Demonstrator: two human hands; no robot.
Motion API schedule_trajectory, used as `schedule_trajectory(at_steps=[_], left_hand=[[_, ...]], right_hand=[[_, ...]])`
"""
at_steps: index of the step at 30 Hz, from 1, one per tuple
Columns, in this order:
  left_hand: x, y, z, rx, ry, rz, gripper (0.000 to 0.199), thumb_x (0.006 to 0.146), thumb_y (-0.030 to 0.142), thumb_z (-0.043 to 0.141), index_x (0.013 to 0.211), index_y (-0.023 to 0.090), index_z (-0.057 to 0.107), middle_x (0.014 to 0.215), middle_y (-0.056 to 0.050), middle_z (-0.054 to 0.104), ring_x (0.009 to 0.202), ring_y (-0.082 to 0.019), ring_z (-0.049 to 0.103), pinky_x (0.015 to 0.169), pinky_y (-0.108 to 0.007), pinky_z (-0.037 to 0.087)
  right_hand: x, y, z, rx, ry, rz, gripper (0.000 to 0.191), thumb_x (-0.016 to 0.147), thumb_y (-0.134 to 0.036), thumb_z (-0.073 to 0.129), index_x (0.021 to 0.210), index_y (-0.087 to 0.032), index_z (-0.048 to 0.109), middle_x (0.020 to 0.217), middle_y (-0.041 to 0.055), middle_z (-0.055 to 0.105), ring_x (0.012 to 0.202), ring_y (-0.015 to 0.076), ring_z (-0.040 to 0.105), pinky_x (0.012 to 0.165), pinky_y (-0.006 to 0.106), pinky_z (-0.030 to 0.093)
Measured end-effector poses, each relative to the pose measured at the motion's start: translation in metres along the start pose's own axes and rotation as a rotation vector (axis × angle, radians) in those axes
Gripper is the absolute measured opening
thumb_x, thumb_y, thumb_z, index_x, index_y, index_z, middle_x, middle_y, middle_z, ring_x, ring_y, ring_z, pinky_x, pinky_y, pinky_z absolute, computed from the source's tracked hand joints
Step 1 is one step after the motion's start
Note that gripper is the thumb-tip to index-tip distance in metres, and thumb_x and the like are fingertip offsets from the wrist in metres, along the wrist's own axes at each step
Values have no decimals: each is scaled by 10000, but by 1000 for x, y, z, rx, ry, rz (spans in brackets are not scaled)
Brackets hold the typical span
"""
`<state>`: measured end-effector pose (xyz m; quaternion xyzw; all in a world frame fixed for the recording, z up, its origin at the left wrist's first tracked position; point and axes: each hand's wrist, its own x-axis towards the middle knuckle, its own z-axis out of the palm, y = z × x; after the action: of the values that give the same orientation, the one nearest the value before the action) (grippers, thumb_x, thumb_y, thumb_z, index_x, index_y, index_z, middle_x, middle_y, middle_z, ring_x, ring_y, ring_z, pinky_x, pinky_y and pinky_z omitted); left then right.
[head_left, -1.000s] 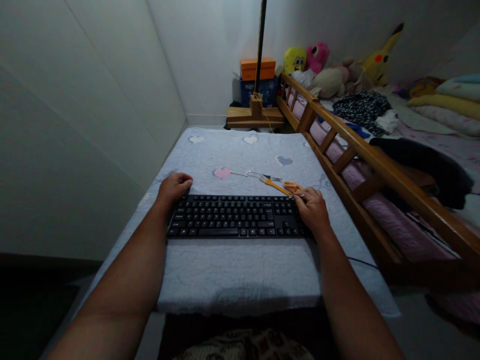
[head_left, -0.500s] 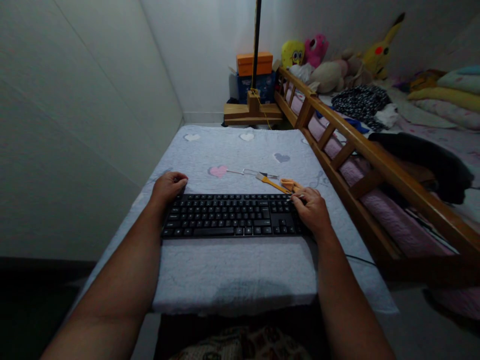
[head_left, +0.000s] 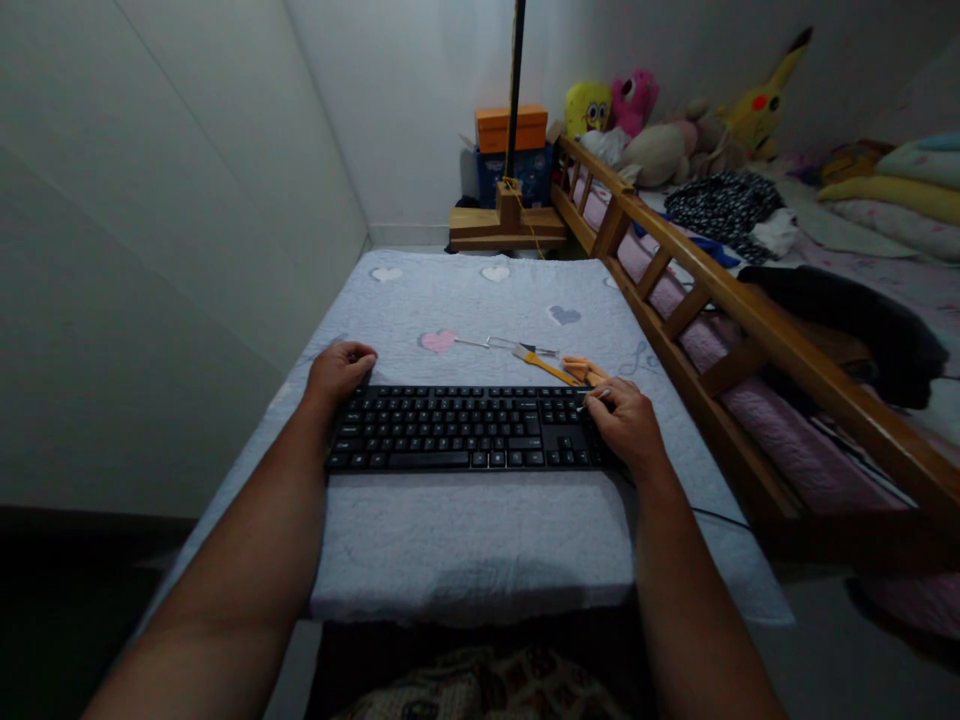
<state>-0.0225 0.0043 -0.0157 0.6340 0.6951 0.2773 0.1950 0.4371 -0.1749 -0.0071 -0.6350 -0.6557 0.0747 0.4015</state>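
Observation:
A black keyboard (head_left: 442,430) lies flat across the cloth-covered table. At its upper left corner rests my left hand (head_left: 339,372), fingers curled and pressed together; whatever they may hold is hidden. Over the number pad at the right end, my right hand (head_left: 626,420) pinches a thin white stick that looks like a cotton swab (head_left: 583,407), its tip at the keys. Just beyond that hand lie a folded orange cloth (head_left: 583,367) and a brush with a yellow handle (head_left: 551,367). Tweezers (head_left: 506,342) and another cotton swab (head_left: 472,343) lie left of the brush.
The table's pale cloth (head_left: 465,530) has heart patterns. A black cable (head_left: 720,517) runs off to the right. Along the right side stands a wooden bed rail (head_left: 720,280), with a wall (head_left: 187,250) on the left. Boxes (head_left: 511,130) and a wooden stand (head_left: 502,228) are behind the table.
The cotton swab in my right hand has tilted, its tip now slightly lower over the number pad. My left hand stays in place, and the view has shifted very slightly.

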Motion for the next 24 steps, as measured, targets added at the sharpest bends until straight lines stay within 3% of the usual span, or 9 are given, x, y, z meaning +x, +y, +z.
schedule_trajectory(at_steps=[14, 24], left_hand=[[-1, 4, -1, 28, -8, -18, 232, 764, 370, 685, 885, 238, 832, 987, -58, 823, 1001, -291, 761, 1018, -381, 614], [-3, 7, -3, 13, 2, -13, 209, 753, 363, 695, 857, 242, 830, 965, -54, 817, 992, -298, 758, 1012, -390, 614]], right_hand=[[0, 5, 6, -52, 30, 4, 194, 985, -328, 648, 851, -274, 778, 960, 101, 816, 1011, 325, 728, 983, 490, 558], [2, -1, 5, -31, 29, 23, 188, 920, -306, 639, 741, -289, 696, 873, 90, 806, 939, 320, 718, 945, 494, 573]])
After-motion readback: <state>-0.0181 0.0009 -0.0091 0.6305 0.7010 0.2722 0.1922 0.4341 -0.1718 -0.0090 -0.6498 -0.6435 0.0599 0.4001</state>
